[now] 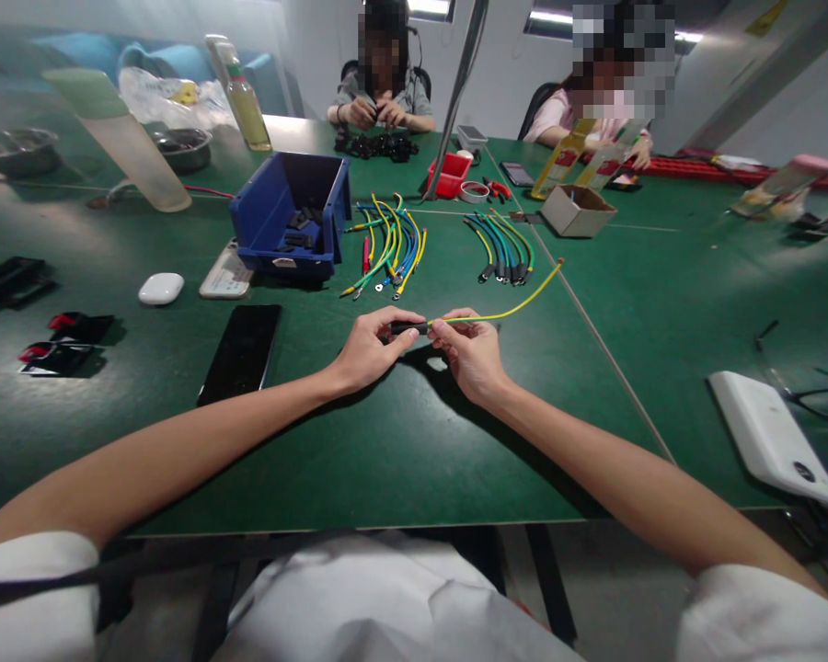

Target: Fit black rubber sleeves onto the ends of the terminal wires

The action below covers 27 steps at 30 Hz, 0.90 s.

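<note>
Joining at your fingertips just above the green tabletop [400,460], a yellow-green wire [511,313] and a black sleeve [408,327] could slip askew or come apart, most likely if your pinch slackens or one hand pulls off line. Your left hand [373,349] closes thumb and fingers on the sleeve, while your right hand [475,357] pinches the wire near its sleeved end, its fingertips almost together. Beyond them lie a loose wire bundle [408,262], a smaller bundle [507,244] and a blue bin [286,265].
</note>
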{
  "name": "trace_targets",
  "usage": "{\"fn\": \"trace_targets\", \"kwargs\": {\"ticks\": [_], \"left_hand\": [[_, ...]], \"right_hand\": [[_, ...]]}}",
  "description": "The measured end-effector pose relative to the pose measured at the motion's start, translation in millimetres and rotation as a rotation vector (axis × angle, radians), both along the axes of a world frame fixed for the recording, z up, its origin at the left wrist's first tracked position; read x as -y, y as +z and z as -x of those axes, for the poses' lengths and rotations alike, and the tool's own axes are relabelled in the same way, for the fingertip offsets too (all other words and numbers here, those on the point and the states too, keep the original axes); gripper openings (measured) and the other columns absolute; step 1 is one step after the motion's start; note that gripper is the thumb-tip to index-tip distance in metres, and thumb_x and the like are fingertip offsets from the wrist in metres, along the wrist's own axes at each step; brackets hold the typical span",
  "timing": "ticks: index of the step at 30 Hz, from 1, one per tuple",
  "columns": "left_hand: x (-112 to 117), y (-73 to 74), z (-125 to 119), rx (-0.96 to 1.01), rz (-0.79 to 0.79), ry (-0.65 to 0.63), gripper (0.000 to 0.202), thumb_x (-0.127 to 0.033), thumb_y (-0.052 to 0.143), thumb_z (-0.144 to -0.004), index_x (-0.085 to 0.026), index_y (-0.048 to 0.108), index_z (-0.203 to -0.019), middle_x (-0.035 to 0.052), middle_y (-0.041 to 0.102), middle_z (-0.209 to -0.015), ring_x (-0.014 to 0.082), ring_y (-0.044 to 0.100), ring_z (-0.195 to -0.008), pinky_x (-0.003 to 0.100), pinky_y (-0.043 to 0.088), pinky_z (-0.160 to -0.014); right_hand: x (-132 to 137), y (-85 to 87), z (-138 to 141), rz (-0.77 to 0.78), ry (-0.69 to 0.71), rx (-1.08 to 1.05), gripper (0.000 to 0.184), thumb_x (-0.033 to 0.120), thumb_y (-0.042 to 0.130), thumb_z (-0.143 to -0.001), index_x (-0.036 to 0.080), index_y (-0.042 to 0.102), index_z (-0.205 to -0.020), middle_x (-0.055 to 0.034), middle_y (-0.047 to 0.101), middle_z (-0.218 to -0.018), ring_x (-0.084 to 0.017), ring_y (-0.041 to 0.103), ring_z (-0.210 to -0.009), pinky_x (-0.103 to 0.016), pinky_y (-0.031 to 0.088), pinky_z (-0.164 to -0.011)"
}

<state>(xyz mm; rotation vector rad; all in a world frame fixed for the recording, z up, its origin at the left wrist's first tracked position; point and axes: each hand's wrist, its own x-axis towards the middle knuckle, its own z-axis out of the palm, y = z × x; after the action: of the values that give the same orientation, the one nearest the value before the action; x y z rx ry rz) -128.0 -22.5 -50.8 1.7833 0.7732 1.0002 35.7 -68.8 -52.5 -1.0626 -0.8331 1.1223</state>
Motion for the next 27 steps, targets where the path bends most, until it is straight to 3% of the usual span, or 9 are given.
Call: {"fn": "trace_targets", "kwargs": {"ticks": [7, 18, 27], "left_hand": [[0.3, 3.1, 1.5, -0.010, -0.055, 0.049, 0.020, -0.024, 0.067, -0.081, -0.018, 0.075, -0.098, 0.0049, 0.070, -0.085, 0.0129, 0.058, -0.070, 0.025, 0.041, -0.060], [-0.6, 0.3, 1.2, 0.025, -0.037, 0.069, 0.018, -0.026, 0.067, -0.081, -0.018, 0.075, -0.095, 0.0050, 0.072, -0.087, 0.0152, 0.061, -0.075, 0.027, 0.043, -0.062], [-1.3, -1.0, 1.8, 0.021, -0.061, 0.076, 0.019, -0.025, 0.067, -0.081, -0.018, 0.075, -0.097, 0.0053, 0.071, -0.087, 0.0143, 0.059, -0.073, 0.026, 0.043, -0.062]], "right_hand": [[-0.5, -1.5, -1.1, -0.018, 0.028, 0.016, 0.024, 0.030, 0.084, -0.064, 0.021, 0.064, -0.075, 0.0018, 0.066, -0.069, -0.011, 0.060, -0.064, -0.024, 0.047, -0.060], [-2.7, -2.1, -2.9, 0.001, 0.008, -0.077, 0.035, 0.040, 0.081, -0.068, 0.024, 0.052, -0.079, 0.0044, 0.064, -0.067, -0.012, 0.064, -0.063, -0.024, 0.048, -0.056], [-2.4, 1.2, -2.5, 0.037, 0.016, -0.104, 0.038, 0.038, 0.084, -0.063, 0.022, 0.053, -0.077, 0.0034, 0.065, -0.069, -0.013, 0.065, -0.066, -0.024, 0.049, -0.057]]}}
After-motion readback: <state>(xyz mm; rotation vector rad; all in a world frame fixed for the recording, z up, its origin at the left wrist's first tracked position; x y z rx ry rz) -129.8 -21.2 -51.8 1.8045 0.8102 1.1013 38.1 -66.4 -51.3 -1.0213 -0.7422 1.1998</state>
